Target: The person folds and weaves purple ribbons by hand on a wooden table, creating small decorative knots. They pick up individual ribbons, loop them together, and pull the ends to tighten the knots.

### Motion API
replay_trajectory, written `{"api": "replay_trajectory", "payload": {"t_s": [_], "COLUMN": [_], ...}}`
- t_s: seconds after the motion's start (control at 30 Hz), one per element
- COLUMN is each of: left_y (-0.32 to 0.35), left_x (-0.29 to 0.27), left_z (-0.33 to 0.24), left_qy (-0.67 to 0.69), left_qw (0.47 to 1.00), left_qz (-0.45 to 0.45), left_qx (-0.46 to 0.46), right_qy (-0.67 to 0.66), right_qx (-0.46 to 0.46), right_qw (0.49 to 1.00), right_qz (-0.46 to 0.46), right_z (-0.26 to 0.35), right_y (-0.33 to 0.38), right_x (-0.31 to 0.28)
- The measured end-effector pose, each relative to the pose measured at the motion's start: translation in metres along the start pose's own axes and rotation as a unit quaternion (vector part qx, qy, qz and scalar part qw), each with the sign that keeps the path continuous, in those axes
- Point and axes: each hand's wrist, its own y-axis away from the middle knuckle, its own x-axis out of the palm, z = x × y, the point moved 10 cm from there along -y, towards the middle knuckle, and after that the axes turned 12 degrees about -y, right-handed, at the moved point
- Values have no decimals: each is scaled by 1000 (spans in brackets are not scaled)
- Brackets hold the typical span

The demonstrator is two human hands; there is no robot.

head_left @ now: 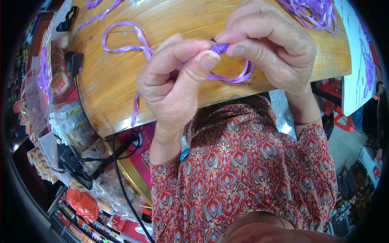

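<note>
Above the near part of a wooden table, my left hand [174,77] and my right hand [271,48] meet around a purple ribbon [220,48]. A small knotted or wound section of it shows between my thumbs and index fingers, both hands pinching there. One loop of the ribbon hangs below my fingertips. On the left its length runs past my left hand to another loop [106,38] on the wood, and a loose tail [135,109] drops toward the table's edge. A thin metal pin or needle [125,31] lies across that loop.
More purple ribbon [314,14] is heaped at the table's [109,85] far right, with strands at the far left. Black clamps [73,62] grip the left edge. A white marbled surface [356,60] stands on the right. Bagged goods [73,117] and a black cable [117,178] are at left.
</note>
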Motion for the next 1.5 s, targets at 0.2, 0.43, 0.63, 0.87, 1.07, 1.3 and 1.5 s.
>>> {"api": "replay_trajectory", "payload": {"t_s": [0.2,0.43,0.63,0.87,1.07,1.3,1.5], "left_y": [5,3,2,1,0,-9,-5], "left_x": [8,7,10,11,8,15,5], "left_z": [4,7,-3,-1,4,-2,-5], "left_qy": [24,32,0,17,15,18,-47], "left_qw": [1000,999,999,999,999,1000,999], "left_qz": [-17,-14,50,46,32,16,-5], "left_qx": [-9,-34,1,-20,-23,-15,-3], "right_qy": [-20,-74,-67,100,-62,38,-90], "right_qx": [-17,-32,-115,-61,-277,-114,-86], "right_qw": [1000,997,991,988,959,955,989], "right_qz": [-6,-14,31,104,5,271,79], "right_z": [4,1,11,18,10,9,-3], "right_y": [0,0,-1,-3,9,-10,-5], "right_x": [-4,-6,-2,4,-2,9,1]}}
